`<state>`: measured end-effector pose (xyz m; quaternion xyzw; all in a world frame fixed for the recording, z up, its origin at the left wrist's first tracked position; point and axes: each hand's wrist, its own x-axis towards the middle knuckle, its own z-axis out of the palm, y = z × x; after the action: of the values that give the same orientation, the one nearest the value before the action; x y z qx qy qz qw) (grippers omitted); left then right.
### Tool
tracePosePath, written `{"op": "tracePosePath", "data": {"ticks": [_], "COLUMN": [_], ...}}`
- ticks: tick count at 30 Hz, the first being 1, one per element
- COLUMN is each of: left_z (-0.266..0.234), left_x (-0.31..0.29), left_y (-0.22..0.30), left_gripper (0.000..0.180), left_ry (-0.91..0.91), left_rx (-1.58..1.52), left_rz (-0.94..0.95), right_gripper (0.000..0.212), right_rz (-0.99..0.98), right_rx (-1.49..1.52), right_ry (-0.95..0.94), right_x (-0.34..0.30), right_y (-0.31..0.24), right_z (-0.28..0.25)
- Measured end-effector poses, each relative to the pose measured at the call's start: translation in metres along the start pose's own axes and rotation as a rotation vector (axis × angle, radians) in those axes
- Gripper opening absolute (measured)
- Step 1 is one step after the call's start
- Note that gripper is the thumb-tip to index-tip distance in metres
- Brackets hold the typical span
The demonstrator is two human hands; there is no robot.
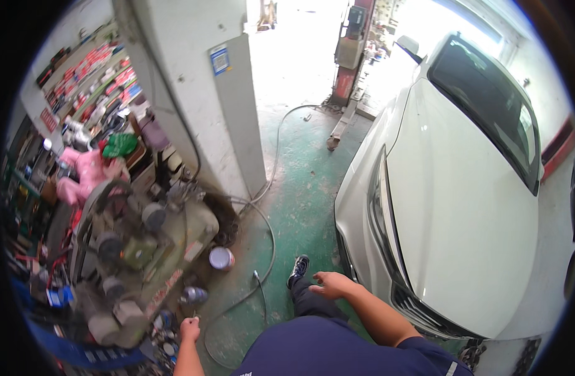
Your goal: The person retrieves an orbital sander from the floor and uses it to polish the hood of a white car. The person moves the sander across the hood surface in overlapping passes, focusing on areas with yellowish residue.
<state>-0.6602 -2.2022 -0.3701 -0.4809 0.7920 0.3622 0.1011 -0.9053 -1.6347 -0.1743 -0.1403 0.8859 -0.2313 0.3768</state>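
My left hand [190, 329] is closed at the lower left, beside the air compressor; whatever it may hold is too small to make out. Just beyond it a clear plastic bottle [194, 295] lies near the compressor's base. My right hand [330, 286] hangs over my leg with its fingers apart and nothing in them. Closest to that hand is the front corner of a white car [456, 175], which fills the right side. The dusty air compressor [175, 250] stands at the left.
A grey hose [272, 229] loops across the green floor [312, 188]. Beside the compressor stands a white can [222, 258]. A pillar [193, 81] rises ahead, and a lift post [346, 81] with a low arm [341, 128] stands farther off. Cluttered shelves [90, 69] line the left.
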Motion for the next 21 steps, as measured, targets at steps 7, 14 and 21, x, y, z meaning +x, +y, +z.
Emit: {"op": "tracePosePath", "data": {"ticks": [7, 14, 21], "left_z": [0.109, 0.142, 0.195], "left_x": [0.03, 0.026, 0.142], "left_y": [0.356, 0.644, 0.826], "left_gripper": [0.034, 0.039, 0.034], "left_ry": [-0.432, -0.645, -0.686], "left_rx": [-0.26, -0.054, -0.091], "left_rz": [0.212, 0.712, 0.63], "right_gripper": [0.071, 0.069, 0.07], "right_rz": [0.177, 0.08, 0.168], "right_rx": [0.088, 0.158, 0.28], "right_ry": [0.031, 0.186, 0.288], "right_x": [0.117, 0.221, 0.335], "right_y": [0.048, 0.051, 0.107], "right_z": [-0.124, -0.3, -0.411]}}
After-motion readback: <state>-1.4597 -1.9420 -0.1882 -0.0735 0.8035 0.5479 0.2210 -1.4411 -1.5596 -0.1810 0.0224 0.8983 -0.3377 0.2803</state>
